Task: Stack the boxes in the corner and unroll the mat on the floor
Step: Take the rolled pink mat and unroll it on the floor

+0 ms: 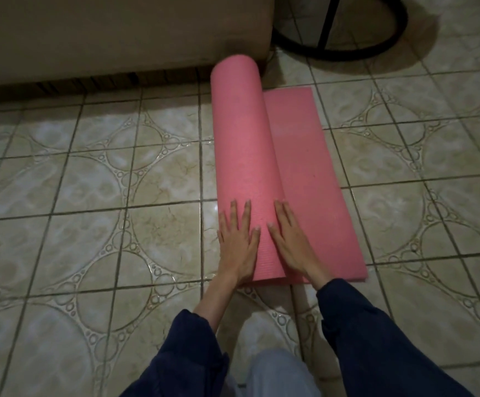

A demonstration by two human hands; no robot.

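The pink mat [247, 156] lies on the tiled floor [90, 181] directly under and ahead of your hands, mostly rolled, with a short flat flap already laid out to the right of your right hand [293, 242]. Both hands lie flat with fingers spread on the near end of the roll, your left hand [237, 242] on its left shoulder, gripping nothing.

Because you press only the near end, I'd expect that end to travel faster than the far one when you push left, so the mat could unroll skewed. The glossy tiles look slick; nothing weighs down the flap, so it may slide or curl back instead of staying put.

Beyond your fingertips, the far end of the roll sits just beside the beige sofa base [118, 38], which could catch it. The black ring stand [347, 50] lies further off to the right, clear of the path. No boxes are in view.
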